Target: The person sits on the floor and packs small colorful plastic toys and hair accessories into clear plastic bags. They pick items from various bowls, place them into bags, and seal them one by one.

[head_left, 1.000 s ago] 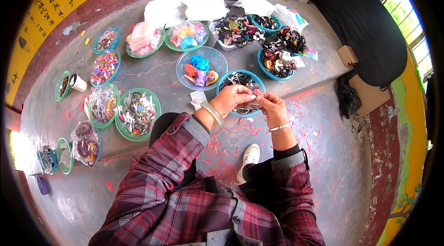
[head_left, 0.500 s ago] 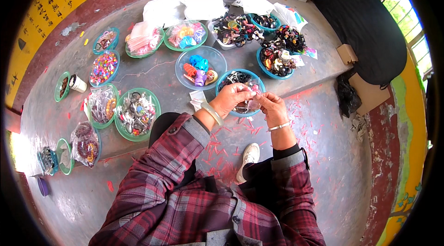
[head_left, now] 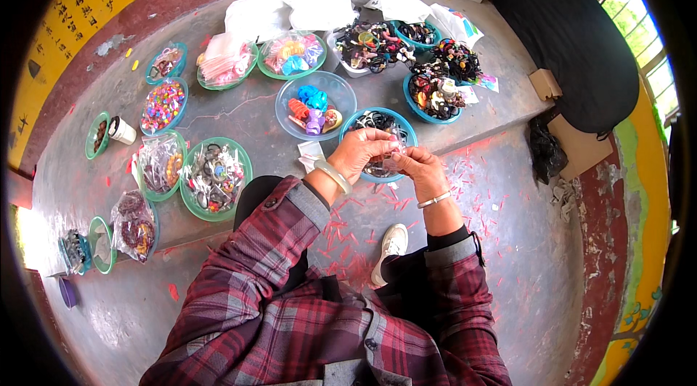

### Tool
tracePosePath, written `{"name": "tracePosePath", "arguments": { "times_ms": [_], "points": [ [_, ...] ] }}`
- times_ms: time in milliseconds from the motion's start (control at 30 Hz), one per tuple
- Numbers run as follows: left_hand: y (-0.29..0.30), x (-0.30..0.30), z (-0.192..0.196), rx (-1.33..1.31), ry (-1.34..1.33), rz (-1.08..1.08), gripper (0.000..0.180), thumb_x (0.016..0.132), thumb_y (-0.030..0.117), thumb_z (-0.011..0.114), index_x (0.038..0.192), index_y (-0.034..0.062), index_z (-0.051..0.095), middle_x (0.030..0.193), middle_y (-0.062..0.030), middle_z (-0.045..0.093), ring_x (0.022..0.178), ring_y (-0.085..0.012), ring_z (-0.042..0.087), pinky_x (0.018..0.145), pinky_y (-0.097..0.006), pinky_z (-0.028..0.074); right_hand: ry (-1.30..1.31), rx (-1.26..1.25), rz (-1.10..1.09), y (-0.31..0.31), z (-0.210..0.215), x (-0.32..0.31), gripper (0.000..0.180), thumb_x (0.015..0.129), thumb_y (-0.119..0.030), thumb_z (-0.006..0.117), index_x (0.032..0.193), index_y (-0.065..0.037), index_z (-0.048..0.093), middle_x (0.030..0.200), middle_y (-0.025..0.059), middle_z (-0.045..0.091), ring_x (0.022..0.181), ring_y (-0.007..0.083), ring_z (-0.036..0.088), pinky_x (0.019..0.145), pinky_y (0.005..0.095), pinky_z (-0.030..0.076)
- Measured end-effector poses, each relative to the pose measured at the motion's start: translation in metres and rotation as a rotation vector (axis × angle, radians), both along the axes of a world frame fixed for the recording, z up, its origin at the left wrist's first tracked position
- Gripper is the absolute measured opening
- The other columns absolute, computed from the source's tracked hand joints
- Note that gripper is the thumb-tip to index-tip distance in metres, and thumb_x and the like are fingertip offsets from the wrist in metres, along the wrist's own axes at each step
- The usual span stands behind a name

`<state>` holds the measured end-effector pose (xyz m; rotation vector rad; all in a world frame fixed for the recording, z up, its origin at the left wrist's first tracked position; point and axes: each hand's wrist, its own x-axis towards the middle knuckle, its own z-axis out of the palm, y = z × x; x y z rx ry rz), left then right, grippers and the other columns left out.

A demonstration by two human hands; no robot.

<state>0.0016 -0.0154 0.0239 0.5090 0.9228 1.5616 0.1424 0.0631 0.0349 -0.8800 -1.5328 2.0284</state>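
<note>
- Left hand (head_left: 361, 152) and right hand (head_left: 420, 170) meet fingertip to fingertip over the near rim of the teal bowl (head_left: 404, 128) of dark hair ties; both are pinched closed on a small clear packet (head_left: 393, 161).
- Packet is held between the two hands, just above the bowl's near edge. It is too small and too covered by fingers to read its long axis or facing.
- Left wrist carries a pale bangle (head_left: 334, 176); right wrist a thin metal bracelet (head_left: 434, 200).
- Counter (head_left: 247, 114) is a raised concrete ledge; its front edge runs just under the hands, dropping to the floor (head_left: 501, 241), which is littered with red scraps.
- Clear bowl (head_left: 316, 105) with blue, orange and purple pieces sits just left of the teal bowl, rims near touching.
- Green bowl (head_left: 215, 177) of bagged items lies further left, near the ledge edge.
- Bare concrete shows between the bowl rows; right of the teal bowl the counter is open up to its corner.
- White shoe (head_left: 392, 246) rests on the floor below the hands.
</note>
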Motion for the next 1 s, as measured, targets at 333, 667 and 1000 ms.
{"name": "tracePosePath", "arguments": {
  "times_ms": [333,667,1000],
  "points": [
    [0.004,-0.002,-0.011,-0.030,-0.073,-0.130,0.016,0.081,0.014,0.058,0.092,0.0031,0.059,0.085,-0.0022,0.061,0.075,-0.0091,0.058,0.061,-0.021,0.048,0.020,-0.099,-0.115,0.008,-0.007,0.003,0.007,0.074,-0.007,0.064,0.078,-0.002,0.061,0.071,0.0035,0.061,0.064,0.0121,0.058,0.060,0.0222,0.045],
    [0.002,-0.002,-0.006,-0.063,-0.191,-0.108,0.014,0.079,0.007,0.059,0.093,0.0038,0.059,0.085,-0.0015,0.061,0.070,-0.0061,0.057,0.052,-0.015,0.044,0.025,-0.108,-0.062,0.014,-0.010,0.006,0.006,0.073,-0.004,0.064,0.078,-0.002,0.063,0.071,0.0019,0.061,0.062,0.0104,0.056,0.059,0.0220,0.044],
    [0.003,-0.002,-0.012,-0.053,-0.233,-0.053,0.015,0.081,0.006,0.056,0.095,0.0014,0.057,0.091,-0.0060,0.061,0.079,-0.0111,0.060,0.064,-0.018,0.050,-0.078,0.071,-0.026,0.013,0.000,0.007,0.007,0.075,-0.006,0.064,0.081,-0.002,0.063,0.073,0.0003,0.060,0.066,0.0076,0.055,0.063,0.0205,0.043]
  ]
}}
